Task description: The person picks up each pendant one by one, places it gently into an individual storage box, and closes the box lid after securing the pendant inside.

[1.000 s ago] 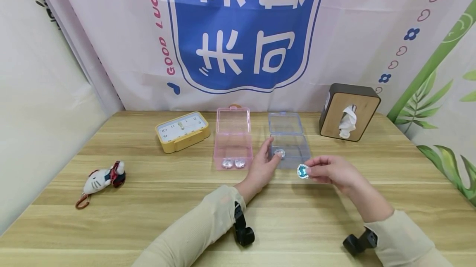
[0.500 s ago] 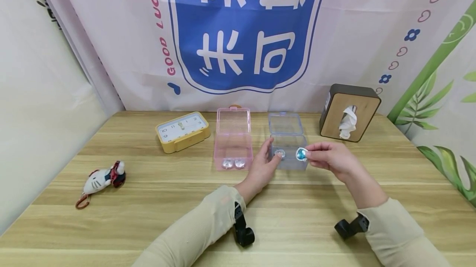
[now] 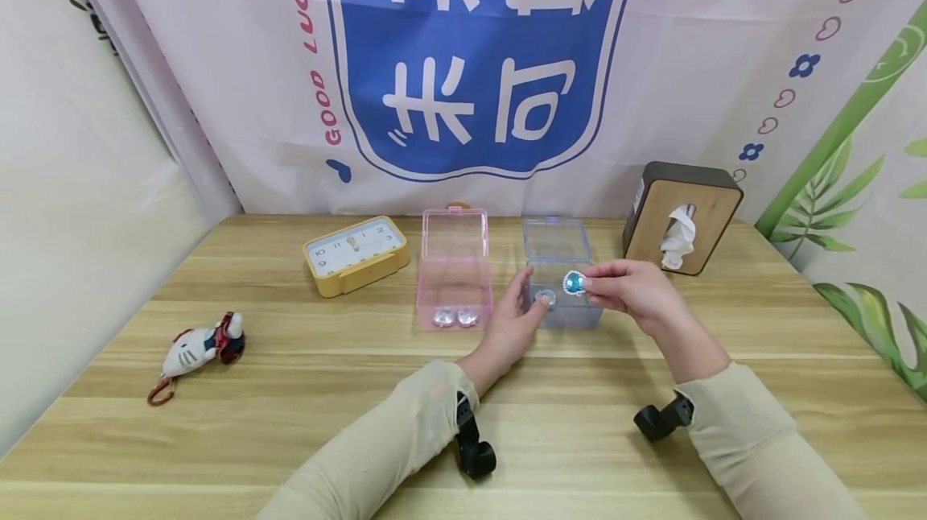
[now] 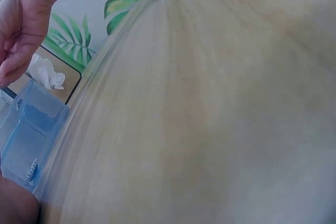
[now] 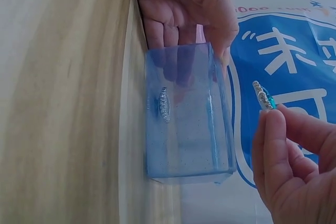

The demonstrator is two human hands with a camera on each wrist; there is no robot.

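Note:
Between thumb and fingertips my right hand [image 3: 630, 295] pinches a round blue rhinestone gem [image 3: 574, 282] with a sparkling silvery rim, held above the clear blue box [image 3: 579, 315]. The box's hinged lid [image 3: 556, 241] is raised at the back. Inside it stands one clear, silvery-edged gem [image 5: 164, 105]. My left hand [image 3: 507, 327] rests against the box's left side, its fingers laid along that wall and the thumb near the front. To the left, a clear pink box [image 3: 455, 286] also has its lid up, with two clear gems [image 3: 456, 316] at its front.
A yellow clock [image 3: 355, 256] lies at the back left, beyond a white plush keychain [image 3: 191, 351] with a clip. A tissue box [image 3: 681, 218] stands at the back right. A printed cloth [image 3: 275, 142] hangs behind the wooden table [image 3: 326, 415].
My right hand has carried the blue gem leftward and farther back, from the box's front right corner to above its opening. My left hand has stayed put.

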